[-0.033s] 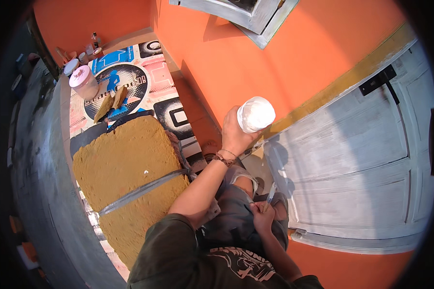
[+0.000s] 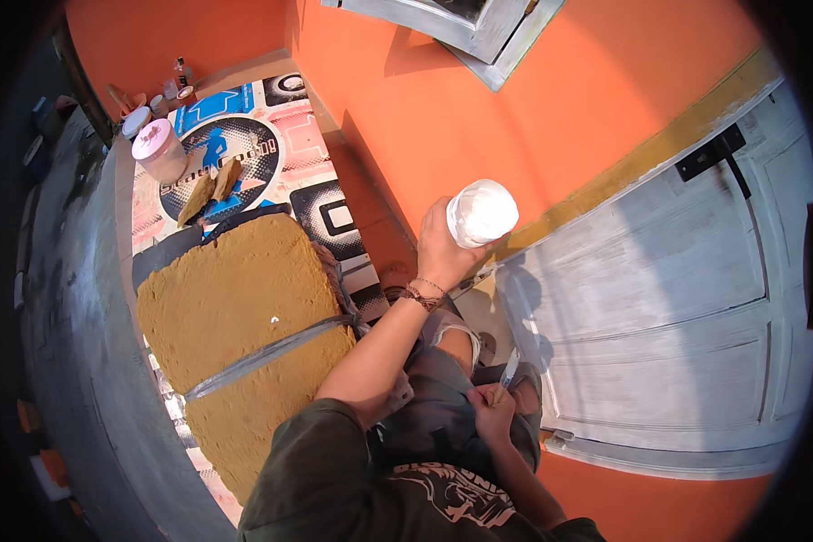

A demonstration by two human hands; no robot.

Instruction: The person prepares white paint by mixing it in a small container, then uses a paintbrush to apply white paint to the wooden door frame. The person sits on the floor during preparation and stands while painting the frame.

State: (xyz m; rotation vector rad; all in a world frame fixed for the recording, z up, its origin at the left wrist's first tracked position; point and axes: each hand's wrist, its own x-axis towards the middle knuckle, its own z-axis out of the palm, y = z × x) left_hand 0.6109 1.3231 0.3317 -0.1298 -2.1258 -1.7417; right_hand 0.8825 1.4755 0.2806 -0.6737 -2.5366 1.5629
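Note:
My left hand (image 2: pixel 444 251) is wrapped round a white tub (image 2: pixel 482 213), held out in front of the orange wall. Sunlight glares off the tub, so its contents are hard to make out. Lower down, close to my lap, my right hand (image 2: pixel 493 414) is closed round the wooden handle of a slim paintbrush (image 2: pixel 511 369). The brush's whitish end points up and away, toward the white door (image 2: pixel 641 325), and seems apart from it. Bracelets circle my left wrist.
On my left, a foam block (image 2: pixel 235 280) tied with a grey strap lies on a table covered by a printed banner (image 2: pixel 307 144). Foam scraps (image 2: pixel 210 191), a pink-lidded tub (image 2: pixel 159 152) and several small containers sit farther along. A window frame (image 2: pixel 492 45) juts overhead.
The paintbrush in my right hand has tipped slightly to the right. My left hand still holds the tub in nearly the same place.

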